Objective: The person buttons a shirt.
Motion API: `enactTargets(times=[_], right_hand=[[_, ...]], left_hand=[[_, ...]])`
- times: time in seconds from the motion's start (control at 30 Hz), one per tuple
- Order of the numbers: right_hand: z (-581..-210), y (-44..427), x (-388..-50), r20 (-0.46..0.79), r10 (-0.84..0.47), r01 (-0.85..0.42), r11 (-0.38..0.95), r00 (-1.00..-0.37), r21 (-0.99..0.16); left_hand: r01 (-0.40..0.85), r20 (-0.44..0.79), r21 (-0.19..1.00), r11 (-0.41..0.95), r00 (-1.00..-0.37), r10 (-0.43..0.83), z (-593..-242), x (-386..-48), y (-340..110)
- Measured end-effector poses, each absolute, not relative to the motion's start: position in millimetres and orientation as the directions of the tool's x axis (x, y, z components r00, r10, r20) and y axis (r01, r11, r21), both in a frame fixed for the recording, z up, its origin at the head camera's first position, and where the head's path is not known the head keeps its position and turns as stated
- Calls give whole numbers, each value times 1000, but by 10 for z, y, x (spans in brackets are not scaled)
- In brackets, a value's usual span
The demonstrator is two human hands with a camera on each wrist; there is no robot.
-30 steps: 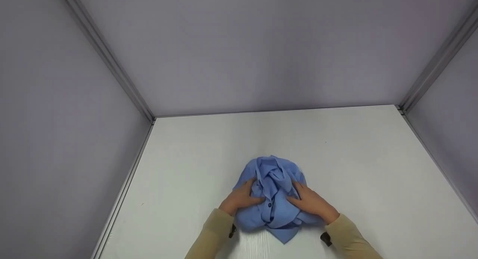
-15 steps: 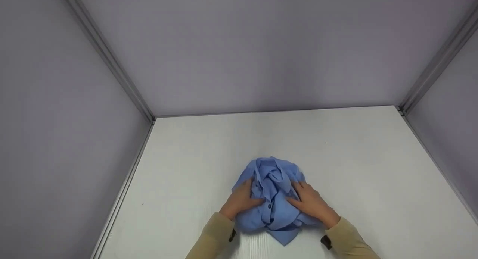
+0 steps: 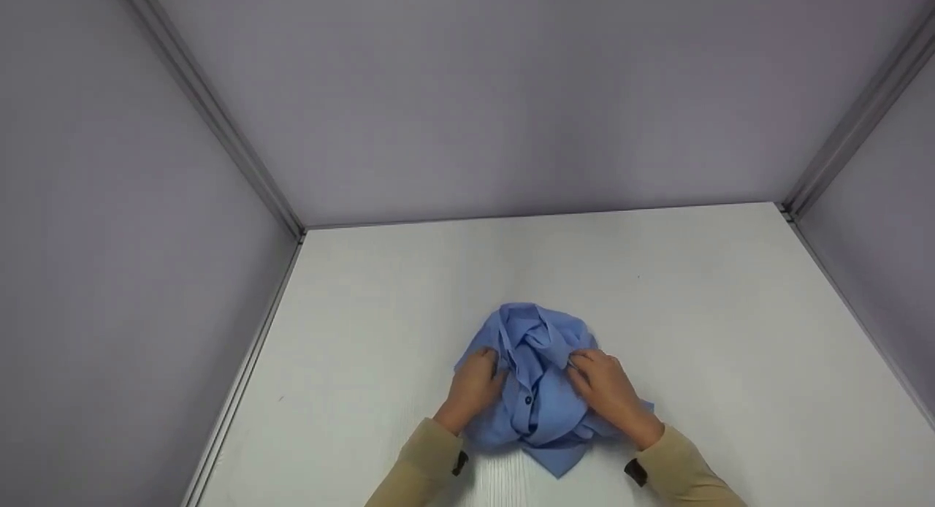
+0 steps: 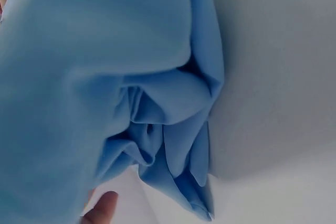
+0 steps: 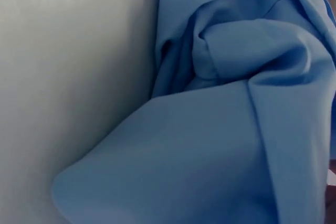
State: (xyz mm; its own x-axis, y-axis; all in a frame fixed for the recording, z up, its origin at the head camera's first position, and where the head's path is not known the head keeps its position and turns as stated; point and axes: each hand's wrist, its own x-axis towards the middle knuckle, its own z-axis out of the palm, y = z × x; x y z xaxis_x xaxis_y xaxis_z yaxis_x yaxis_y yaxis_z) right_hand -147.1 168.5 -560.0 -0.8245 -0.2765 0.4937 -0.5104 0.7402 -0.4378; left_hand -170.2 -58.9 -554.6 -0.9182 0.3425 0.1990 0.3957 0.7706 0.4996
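Observation:
A crumpled blue buttoned garment (image 3: pixel 553 412) lies bunched on the white table. My left hand (image 3: pixel 473 387) grips its left side, fingers curled into the cloth. At its right side my right hand (image 3: pixel 608 390) pinches a fold between thumb and fingers. One dark button shows on the cloth between the hands. Folds of the garment (image 4: pixel 173 98) fill much of the left wrist view, with a fingertip at the bottom. In the right wrist view the cloth (image 5: pixel 210 150) covers most of the picture, and only slivers of skin show at the right edge.
The white table (image 3: pixel 380 295) extends around the garment. Grey panels stand behind it (image 3: pixel 467 112) and on both sides, with metal profiles in the corners. A dark object (image 3: pixel 636 472) is at the right cuff, and another (image 3: pixel 460 462) is at the left cuff.
The fingers of both hands have curled in and gathered cloth, where they lay spread on it before. A corner of the garment now sticks out beyond the right wrist.

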Motion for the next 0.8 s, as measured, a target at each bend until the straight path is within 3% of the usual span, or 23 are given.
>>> enactTargets(times=[0.37, 0.6, 0.8], right_hand=[[-5270, 1709, -1509, 526, -161, -521, 538, -835, -663], [-4793, 1854, -1641, 535, -108, -513, 492, -838, -704], [-4146, 1958, -1600, 513, -50, -476, 459, -857, -750]], left_hand=[[456, 384, 632, 627, -886, 258, -5264, -1790, -670], [381, 377, 637, 670, -912, 160, -4853, -1934, -838], [425, 412, 639, 641, -893, 181, -4507, -1994, -966]])
